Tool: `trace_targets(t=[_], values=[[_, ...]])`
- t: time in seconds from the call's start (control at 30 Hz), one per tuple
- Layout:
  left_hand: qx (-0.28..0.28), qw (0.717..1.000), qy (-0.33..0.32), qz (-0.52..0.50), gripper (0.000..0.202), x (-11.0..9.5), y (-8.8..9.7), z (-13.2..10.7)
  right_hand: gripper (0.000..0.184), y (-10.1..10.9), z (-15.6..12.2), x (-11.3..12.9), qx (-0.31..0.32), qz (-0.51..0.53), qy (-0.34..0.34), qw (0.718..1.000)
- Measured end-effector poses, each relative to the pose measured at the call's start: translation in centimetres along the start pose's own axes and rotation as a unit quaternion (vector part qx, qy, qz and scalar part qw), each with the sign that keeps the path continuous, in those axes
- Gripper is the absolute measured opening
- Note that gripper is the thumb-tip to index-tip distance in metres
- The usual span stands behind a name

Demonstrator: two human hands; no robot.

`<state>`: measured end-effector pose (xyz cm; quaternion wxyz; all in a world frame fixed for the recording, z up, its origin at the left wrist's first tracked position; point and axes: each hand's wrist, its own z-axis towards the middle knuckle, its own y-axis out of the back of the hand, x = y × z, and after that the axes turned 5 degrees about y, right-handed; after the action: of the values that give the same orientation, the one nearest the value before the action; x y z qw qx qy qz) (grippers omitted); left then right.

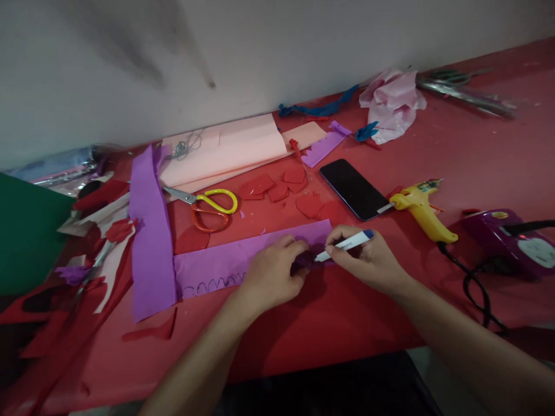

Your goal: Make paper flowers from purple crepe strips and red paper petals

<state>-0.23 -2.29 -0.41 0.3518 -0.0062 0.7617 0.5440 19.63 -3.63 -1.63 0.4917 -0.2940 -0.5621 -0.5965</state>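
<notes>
A purple strip of foam sheet or felt [225, 254] lies across the table in front of me, with a row of dark looped pen lines along its near left edge. My left hand [277, 268] presses on this strip with its fingers bent and closed; a shadowed purple patch shows beside its fingertips. In my right hand [368, 260] is a white marker [347, 245] with a blue end. The marker slants down to the left, its tip at the strip close to my left fingers. Whether the tip touches is hard to make out.
Yellow-and-orange-handled scissors [203, 205], red cut pieces [277, 188] and a phone [353, 189] lie beyond the strip. On the right are a yellow glue gun [422, 211] and a purple power socket [511, 242] with cables. Another purple strip [150, 231] and scraps lie left.
</notes>
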Motion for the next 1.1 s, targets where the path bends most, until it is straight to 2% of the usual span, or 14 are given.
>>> trace_targets(t=[0.17,0.67,1.1], values=[[-0.002,1.0,0.004,-0.001,0.027,0.1,-0.17,0.07,0.009,-0.21,0.06,-0.03,0.025,-0.037,0.032,0.998],[-0.001,1.0,0.005,-0.01,0.034,-0.04,-0.11,0.09,0.007,-0.37,0.04,-0.51,-0.007,-0.059,0.005,0.998],[0.002,1.0,0.011,-0.002,0.036,-0.03,-0.15,0.12,0.007,-0.01,-0.14,-0.36,0.0,-0.033,0.005,0.999]])
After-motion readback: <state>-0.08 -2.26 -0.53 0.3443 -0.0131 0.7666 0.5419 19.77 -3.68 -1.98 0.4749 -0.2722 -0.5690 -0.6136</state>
